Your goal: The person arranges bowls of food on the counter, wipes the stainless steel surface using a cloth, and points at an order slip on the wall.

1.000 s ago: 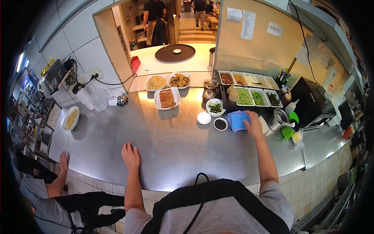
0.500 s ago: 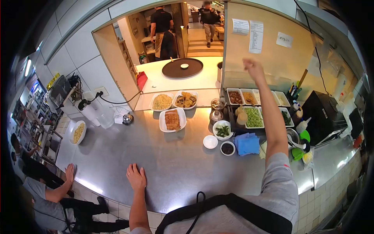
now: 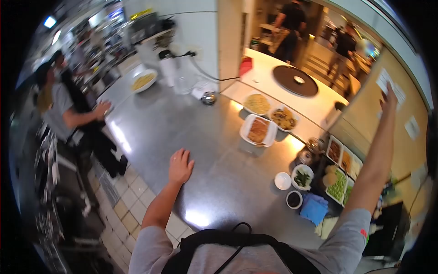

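My left hand lies flat on the steel counter, fingers stretched out, holding nothing. My right hand is raised at the wall panel, its fingers apart in front of a posted paper sheet; whether it touches the sheet I cannot tell. Toward the serving window stand a white dish of browned, sliced food, a bowl of pale yellow food and a bowl of dark mixed pieces. Below my right arm are a bowl of green leaves, a small white bowl and a bowl of dark sauce.
Trays of toppings and a blue cloth sit at the right. A round brown tray rests on the window ledge. At the counter's left end stands a bowl, with a co-worker nearby.
The view has swung left and tilted. My right hand has gone from curled fingers to extended ones, closer to the sheets. The co-worker now stands with both hands together at the counter.
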`<state>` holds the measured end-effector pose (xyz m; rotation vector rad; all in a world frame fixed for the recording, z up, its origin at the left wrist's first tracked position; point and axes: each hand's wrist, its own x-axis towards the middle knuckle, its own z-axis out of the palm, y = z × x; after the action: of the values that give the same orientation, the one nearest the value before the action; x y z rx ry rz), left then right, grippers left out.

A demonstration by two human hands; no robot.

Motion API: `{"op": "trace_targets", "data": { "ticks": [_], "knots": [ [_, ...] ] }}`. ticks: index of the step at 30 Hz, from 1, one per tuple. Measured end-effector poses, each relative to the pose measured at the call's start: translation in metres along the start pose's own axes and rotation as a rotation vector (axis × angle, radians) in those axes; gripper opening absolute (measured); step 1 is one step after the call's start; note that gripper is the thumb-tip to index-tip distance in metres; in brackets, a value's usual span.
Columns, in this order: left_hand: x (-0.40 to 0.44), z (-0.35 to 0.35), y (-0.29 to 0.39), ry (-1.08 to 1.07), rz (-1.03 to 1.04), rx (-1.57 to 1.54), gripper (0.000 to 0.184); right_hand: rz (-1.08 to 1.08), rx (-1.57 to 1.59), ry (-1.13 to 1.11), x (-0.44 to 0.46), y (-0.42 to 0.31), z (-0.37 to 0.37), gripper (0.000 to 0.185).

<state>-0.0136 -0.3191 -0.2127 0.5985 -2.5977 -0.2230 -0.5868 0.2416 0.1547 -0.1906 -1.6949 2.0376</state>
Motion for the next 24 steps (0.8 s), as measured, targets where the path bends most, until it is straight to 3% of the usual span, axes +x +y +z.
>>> {"op": "trace_targets", "data": {
  "ticks": [1, 3, 9, 13, 14, 16, 18, 19, 20, 22, 24],
  "knots": [
    [-0.001, 0.001, -0.002, 0.011, 0.009, 0.015, 0.045, 0.116, 0.031, -0.086, 0.018, 0.001, -0.006, 0.037],
    [-0.003, 0.004, -0.004, 0.011, -0.015, 0.043, 0.045, 0.172, 0.076, -0.135, 0.009, -0.007, -0.010, 0.031],
    [-0.002, -0.004, -0.004, -0.052, -0.052, 0.022, 0.045, 0.132, 0.138, -0.227, -0.025, -0.002, -0.021, 0.032],
    [-0.003, -0.007, -0.001, -0.080, -0.070, -0.005, 0.046, 0.027, 0.215, -0.583, -0.201, 0.031, -0.003, 0.034],
    [-0.006, 0.000, -0.003, -0.037, -0.085, 0.003, 0.046, 0.078, 0.165, -0.570, -0.249, 0.052, 0.002, 0.032],
    [-0.013, 0.021, -0.001, 0.052, -0.121, 0.019, 0.047, 0.234, 0.091, -0.761, -0.359, 0.094, 0.000, 0.036],
    [-0.030, 0.009, 0.035, 0.006, -0.110, -0.062, 0.044, 0.182, -0.209, -0.796, -0.460, 0.128, -0.006, 0.040],
    [-0.040, 0.006, 0.056, -0.028, -0.099, -0.106, 0.043, 0.263, -0.181, -0.829, -0.491, 0.169, -0.013, 0.037],
    [-0.054, 0.011, 0.075, -0.097, -0.163, -0.515, 0.041, 0.262, -0.176, -0.996, -0.526, 0.179, -0.018, 0.033],
    [-0.079, 0.018, 0.107, -0.234, -0.321, -1.317, 0.037, 0.279, -0.085, -1.073, -0.584, 0.189, -0.023, 0.028],
    [-0.092, -0.012, 0.136, -0.298, -0.518, -1.842, 0.035, 0.357, -0.054, -1.126, -0.617, 0.196, -0.031, 0.028]
  ]
}}
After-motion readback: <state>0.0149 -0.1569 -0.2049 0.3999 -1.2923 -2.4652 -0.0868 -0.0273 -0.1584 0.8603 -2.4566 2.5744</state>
